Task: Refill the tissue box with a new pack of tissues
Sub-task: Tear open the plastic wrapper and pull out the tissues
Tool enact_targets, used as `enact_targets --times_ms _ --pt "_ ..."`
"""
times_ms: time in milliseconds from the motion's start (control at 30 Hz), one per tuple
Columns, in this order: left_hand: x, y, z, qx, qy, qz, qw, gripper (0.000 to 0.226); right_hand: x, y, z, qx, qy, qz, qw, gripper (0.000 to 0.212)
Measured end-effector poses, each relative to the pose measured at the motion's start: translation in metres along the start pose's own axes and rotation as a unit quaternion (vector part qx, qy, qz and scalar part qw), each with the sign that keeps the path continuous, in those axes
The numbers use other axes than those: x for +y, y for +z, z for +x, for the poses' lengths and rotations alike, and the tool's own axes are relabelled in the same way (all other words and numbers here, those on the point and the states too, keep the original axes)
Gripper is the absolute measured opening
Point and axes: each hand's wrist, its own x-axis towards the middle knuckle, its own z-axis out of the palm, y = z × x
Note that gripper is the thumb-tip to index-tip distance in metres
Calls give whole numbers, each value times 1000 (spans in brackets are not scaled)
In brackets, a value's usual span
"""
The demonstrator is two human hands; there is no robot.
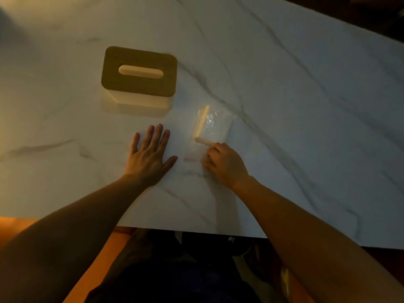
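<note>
Near the table's front edge, the left hand lies flat, fingers spread, holding nothing. Just beside it, the right hand pinches the tissue pack's near end. Farther back stands the lidded box.

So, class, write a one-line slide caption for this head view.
Left hand flat on the table, right hand on the tissue pack; tissue box lid on.
</note>
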Motion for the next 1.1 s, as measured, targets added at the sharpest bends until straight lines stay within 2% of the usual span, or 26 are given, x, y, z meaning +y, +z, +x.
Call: enact_targets --times_ms 167,467,700,767,1000,1100 --pt "10 0 -3 15 -25 -12 999 83 1 4 1 37 -46 -14 998 13" --pt "32 9 -17 27 -65 -44 997 80 4 8 0 45 -87 2 995 19" --pt "31 12 -17 36 -68 -30 997 80 7 14 4 28 -110 -31 993 10" --pt "31 13 -17 41 -70 -30 996 80 7 15 4 26 -102 -12 994 10" --pt "34 15 -14 64 -87 -80 991 79 -3 13 12 -4 4 143 990 21" --pt "45 11 -10 105 -119 -163 974 59 -10 12 16 8 32 172 984 21"
